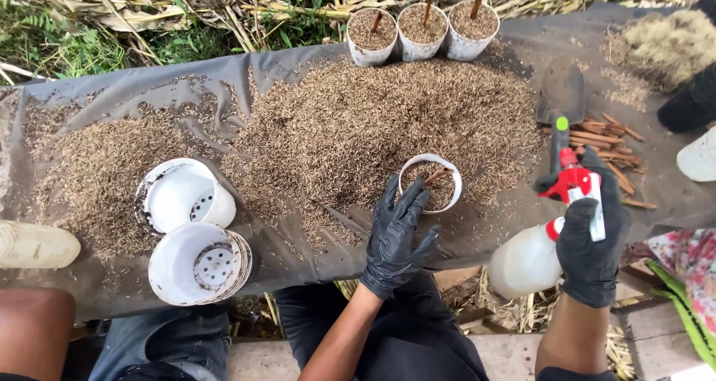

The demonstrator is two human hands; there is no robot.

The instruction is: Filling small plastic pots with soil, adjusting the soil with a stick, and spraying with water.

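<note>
Gripping a white spray bottle point(531, 258) by its red trigger head, my right hand point(589, 239) is clenched; left hand point(395, 235), fingers point(412, 202) released, touches the filled white cup point(430, 182) on the husk-strewn sheet point(298, 258)

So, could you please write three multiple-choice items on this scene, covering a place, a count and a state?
1. Where is the trowel?
A. right of the husk pile
B. inside a pot
C. on the grass

2. How many filled pots stand at the far edge?
A. one
B. three
C. five

3. What is the right hand doing?
A. lying flat
B. gripping the spray bottle
C. holding a stick

Answers: 1 A, it lies on the sheet beside the pile. 2 B, three stand in a row. 3 B, gloved fingers wrap the bottle's neck.
</note>
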